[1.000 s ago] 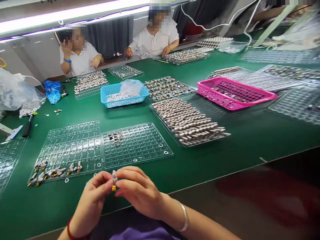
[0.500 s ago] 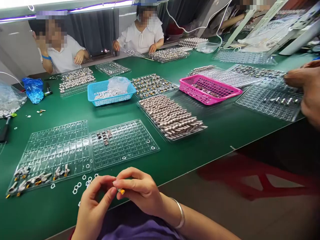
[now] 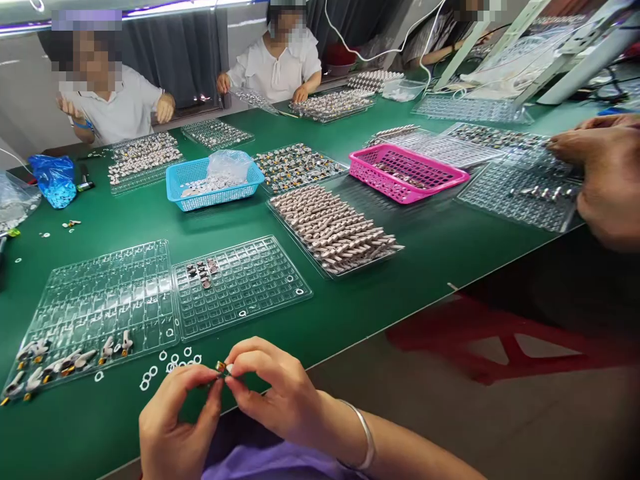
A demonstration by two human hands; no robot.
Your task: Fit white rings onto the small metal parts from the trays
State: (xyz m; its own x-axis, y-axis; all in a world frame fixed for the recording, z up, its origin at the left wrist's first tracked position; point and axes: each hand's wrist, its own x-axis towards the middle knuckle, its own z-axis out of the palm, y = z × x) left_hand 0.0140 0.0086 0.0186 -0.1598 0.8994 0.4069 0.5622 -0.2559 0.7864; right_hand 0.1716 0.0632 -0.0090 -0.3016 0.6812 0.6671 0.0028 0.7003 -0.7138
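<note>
Just over the table's front edge, my left hand (image 3: 180, 413) and my right hand (image 3: 283, 390) meet fingertip to fingertip. Between them is a small part (image 3: 221, 367) with a yellow-gold end and a whitish end. Thumb and forefinger of each hand pinch it; its exact kind is too small to make out. Several thin white rings (image 3: 145, 381) lie on the green table just beyond my left hand. Farther off is a clear plastic tray (image 3: 113, 287) holding similar white, dark and yellow parts along its near rows. Beside it, another clear tray (image 3: 240, 287) carries a few dark round pieces.
A tray of stacked beige parts (image 3: 333, 230) stands ahead to the right. Behind are a blue basket (image 3: 215, 195) and a pink basket (image 3: 407, 183). A co-worker's hand (image 3: 603, 173) is over trays at right; other people sit across the table. A red stool (image 3: 480, 347) is below right.
The small part has turned between my fingers: its yellow end now points up and left rather than down. My fingertips have shifted slightly left, and the whole view has moved a little.
</note>
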